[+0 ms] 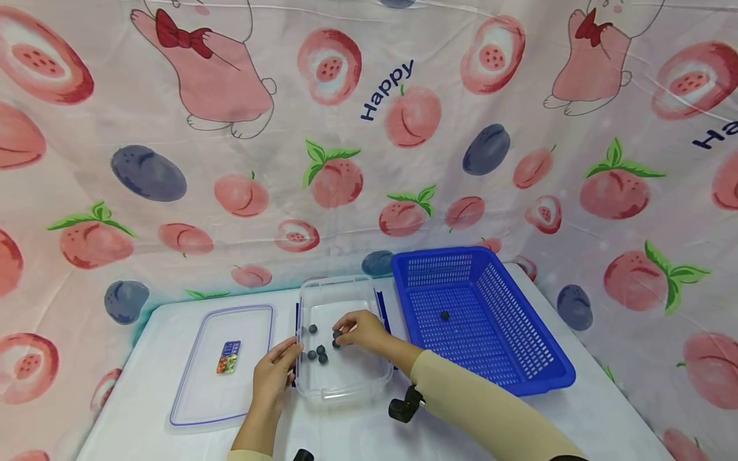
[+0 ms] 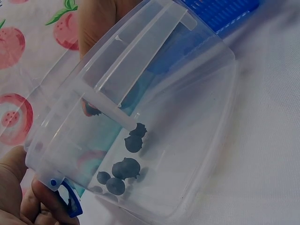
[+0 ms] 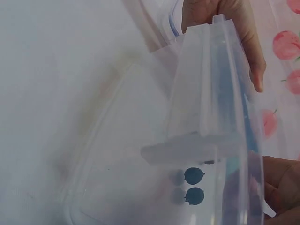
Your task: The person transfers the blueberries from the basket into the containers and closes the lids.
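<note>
A clear plastic box point(image 1: 346, 392) with blue side latches stands in the middle of the table. My left hand point(image 1: 273, 371) grips its left rim, close to a blue latch point(image 2: 70, 199) in the left wrist view. Several blueberries point(image 1: 321, 350) lie on the box floor, mostly toward the left. Reaching over the right wall, my right hand point(image 1: 363, 330) has its thumb and fingertips around a blueberry point(image 1: 337, 334), with another directly below. In the right wrist view, two blueberries point(image 3: 194, 176) show through the plastic; the right fingertips are partly hidden there.
On the right stands a blue perforated basket point(image 1: 542, 383) with one blueberry point(image 1: 444, 315) inside. The box's clear lid point(image 1: 198, 390), blue-edged and labelled, lies flat at the left. Behind the white table hangs a peach-print curtain point(image 1: 230, 160).
</note>
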`<state>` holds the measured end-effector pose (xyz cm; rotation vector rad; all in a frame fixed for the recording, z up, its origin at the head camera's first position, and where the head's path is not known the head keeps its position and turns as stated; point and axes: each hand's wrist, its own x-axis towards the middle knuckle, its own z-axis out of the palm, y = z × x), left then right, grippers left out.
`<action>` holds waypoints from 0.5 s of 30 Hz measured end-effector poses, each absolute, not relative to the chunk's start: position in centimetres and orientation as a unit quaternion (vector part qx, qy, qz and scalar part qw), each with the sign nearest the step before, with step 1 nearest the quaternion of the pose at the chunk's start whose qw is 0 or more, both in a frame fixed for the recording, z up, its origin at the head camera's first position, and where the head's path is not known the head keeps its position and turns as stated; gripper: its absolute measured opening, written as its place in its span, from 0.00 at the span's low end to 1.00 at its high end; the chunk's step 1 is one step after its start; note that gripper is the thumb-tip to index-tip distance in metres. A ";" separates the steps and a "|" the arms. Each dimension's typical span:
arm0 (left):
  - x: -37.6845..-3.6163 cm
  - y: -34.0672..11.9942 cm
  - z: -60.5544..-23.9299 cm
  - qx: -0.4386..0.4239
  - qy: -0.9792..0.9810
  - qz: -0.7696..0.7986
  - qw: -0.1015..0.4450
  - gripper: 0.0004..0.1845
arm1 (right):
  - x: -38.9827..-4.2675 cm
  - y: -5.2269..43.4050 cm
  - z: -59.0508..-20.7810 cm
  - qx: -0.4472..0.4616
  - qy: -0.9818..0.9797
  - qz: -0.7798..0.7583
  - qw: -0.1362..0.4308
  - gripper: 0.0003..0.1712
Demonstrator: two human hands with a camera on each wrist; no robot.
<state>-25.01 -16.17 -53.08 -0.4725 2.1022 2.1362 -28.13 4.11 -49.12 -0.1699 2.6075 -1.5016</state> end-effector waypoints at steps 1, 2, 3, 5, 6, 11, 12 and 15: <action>-25.0 -16.2 -53.1 -0.155 0.691 0.704 0.054 0.29 | -28.1 4.0 -49.2 -0.053 0.865 -0.494 0.067 0.11; -25.0 -16.2 -53.1 -0.156 0.690 0.704 0.055 0.29 | -28.2 3.8 -49.3 -0.050 0.868 -0.489 0.069 0.10; -25.0 -16.2 -53.1 -0.157 0.691 0.703 0.055 0.29 | -28.2 3.7 -49.4 -0.048 0.870 -0.486 0.071 0.10; -25.1 -16.2 -53.1 -0.159 0.693 0.701 0.056 0.29 | -28.3 3.5 -49.6 -0.044 0.869 -0.488 0.076 0.10; -25.1 -16.2 -53.1 -0.160 0.694 0.700 0.056 0.29 | -28.3 3.4 -49.8 -0.043 0.868 -0.488 0.078 0.10; -25.1 -16.1 -53.1 -0.163 0.694 0.699 0.056 0.29 | -28.8 3.2 -50.4 -0.029 0.865 -0.492 0.092 0.10; -25.1 -16.1 -53.2 -0.162 0.693 0.700 0.056 0.29 | -28.9 3.1 -50.5 -0.025 0.864 -0.493 0.096 0.10; -25.1 -16.1 -53.2 -0.160 0.692 0.702 0.058 0.29 | -29.0 3.1 -50.8 -0.014 0.861 -0.497 0.104 0.10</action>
